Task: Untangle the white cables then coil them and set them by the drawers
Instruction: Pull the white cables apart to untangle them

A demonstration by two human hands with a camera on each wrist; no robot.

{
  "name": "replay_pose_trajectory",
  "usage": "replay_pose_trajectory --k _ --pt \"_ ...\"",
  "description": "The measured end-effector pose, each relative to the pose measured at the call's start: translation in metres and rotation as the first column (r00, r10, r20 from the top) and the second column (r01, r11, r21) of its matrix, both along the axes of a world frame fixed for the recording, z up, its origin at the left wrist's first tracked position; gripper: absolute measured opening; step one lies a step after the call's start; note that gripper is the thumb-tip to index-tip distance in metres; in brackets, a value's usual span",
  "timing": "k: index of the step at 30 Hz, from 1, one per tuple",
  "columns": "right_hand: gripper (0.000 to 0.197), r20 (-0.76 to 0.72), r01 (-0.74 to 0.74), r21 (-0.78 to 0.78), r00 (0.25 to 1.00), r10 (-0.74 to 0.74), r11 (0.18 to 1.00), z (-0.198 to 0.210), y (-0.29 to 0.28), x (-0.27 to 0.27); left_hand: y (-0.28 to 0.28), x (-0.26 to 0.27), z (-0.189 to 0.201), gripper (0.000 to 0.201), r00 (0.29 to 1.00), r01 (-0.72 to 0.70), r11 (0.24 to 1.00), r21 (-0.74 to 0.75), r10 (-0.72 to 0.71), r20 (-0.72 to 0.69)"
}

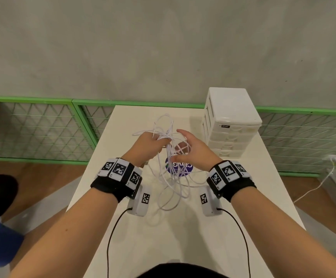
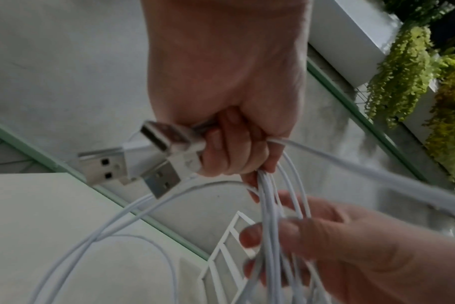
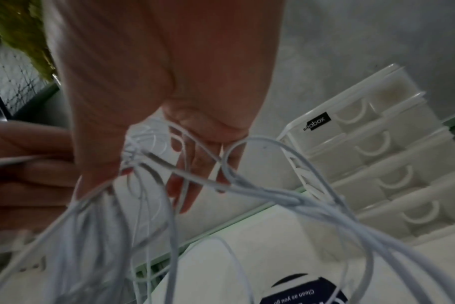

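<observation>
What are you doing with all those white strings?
They are white cables, all tangled together. The left hand grips the bunch near the USB plugs and holds it up over the table, so loops hang down. The right hand is open, its fingers slipped among the strands to pull them apart. Nothing is coiled yet, and the white drawers wait at the back right of the table.
</observation>
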State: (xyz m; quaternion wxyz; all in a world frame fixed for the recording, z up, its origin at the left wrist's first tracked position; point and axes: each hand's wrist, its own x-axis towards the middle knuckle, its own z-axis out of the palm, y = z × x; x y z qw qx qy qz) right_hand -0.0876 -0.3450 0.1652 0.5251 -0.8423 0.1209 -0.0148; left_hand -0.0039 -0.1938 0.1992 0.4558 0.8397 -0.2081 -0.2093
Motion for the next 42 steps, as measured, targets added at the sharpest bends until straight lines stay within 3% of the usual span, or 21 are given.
replay_pose_trajectory --k 2,6,9,13,18,21,26,28,29,31,33,35,37,40,42 --pt "0.070 -0.012 0.027 0.001 1.000 -0.027 1.000 -0.001 0.001 0.001 0.002 0.002 0.000 0.039 0.999 0.030 1.000 0.002 -0.030 0.030" --pt "0.013 0.012 0.072 0.040 0.997 -0.072 0.997 -0.003 -0.005 -0.001 0.011 0.011 -0.005 0.040 0.992 -0.017 0.995 0.100 0.004 0.126" --pt "0.010 0.008 0.173 -0.127 0.985 -0.174 0.977 -0.005 -0.012 0.004 0.014 0.015 -0.015 0.042 0.971 -0.040 0.952 0.305 -0.036 0.237" --pt "0.027 0.036 0.236 -0.505 0.967 -0.254 0.830 -0.005 -0.007 0.004 0.011 0.014 -0.020 0.032 0.916 -0.089 0.883 0.460 -0.109 0.385" --pt "0.042 -0.013 0.243 -0.682 0.939 -0.343 0.690 -0.003 -0.027 -0.004 0.020 0.024 -0.014 0.015 0.904 -0.133 0.821 0.555 -0.130 0.408" --pt "0.046 -0.053 0.297 -0.669 0.895 -0.442 0.681 -0.003 -0.038 -0.006 0.021 0.027 -0.010 0.021 0.900 -0.201 0.827 0.525 -0.057 0.433" --pt "0.043 -0.130 0.297 -0.658 0.861 -0.493 0.692 -0.004 -0.049 -0.007 0.014 0.026 0.001 0.008 0.863 -0.261 0.860 0.439 0.004 0.505" --pt "0.042 -0.160 0.221 -0.639 0.899 -0.408 0.737 -0.004 -0.055 -0.009 0.013 0.028 0.004 0.019 0.882 -0.223 0.870 0.439 -0.012 0.470" --pt "0.051 -0.188 0.169 -0.581 0.924 -0.333 0.796 -0.003 -0.056 -0.010 0.013 0.029 0.005 0.031 0.900 -0.192 0.876 0.443 -0.023 0.435" --pt "0.069 -0.240 0.048 -0.378 0.960 -0.147 0.925 0.002 -0.047 -0.012 0.009 0.028 0.007 0.050 0.932 -0.113 0.891 0.439 -0.058 0.358" --pt "0.074 -0.240 -0.068 -0.225 0.971 0.013 0.972 0.006 -0.032 -0.010 0.004 0.021 0.009 0.056 0.949 -0.031 0.915 0.403 -0.100 0.299" --pt "0.063 -0.187 -0.111 -0.095 0.978 0.092 0.989 0.007 -0.019 -0.006 -0.002 0.014 0.008 0.052 0.951 0.036 0.945 0.326 -0.133 0.281" --pt "0.054 -0.130 -0.044 0.018 0.990 0.046 0.999 0.006 -0.011 -0.004 -0.003 0.012 0.006 0.042 0.947 0.071 0.971 0.228 -0.137 0.290" --pt "0.054 -0.054 0.076 0.046 0.996 -0.074 0.996 -0.001 -0.009 -0.001 0.001 0.015 0.004 0.020 0.942 0.085 0.992 0.095 -0.111 0.315" --pt "0.057 -0.024 0.060 0.061 0.998 -0.059 0.996 -0.007 -0.009 -0.001 0.005 0.017 0.002 0.016 0.936 0.062 0.995 0.078 -0.085 0.341"
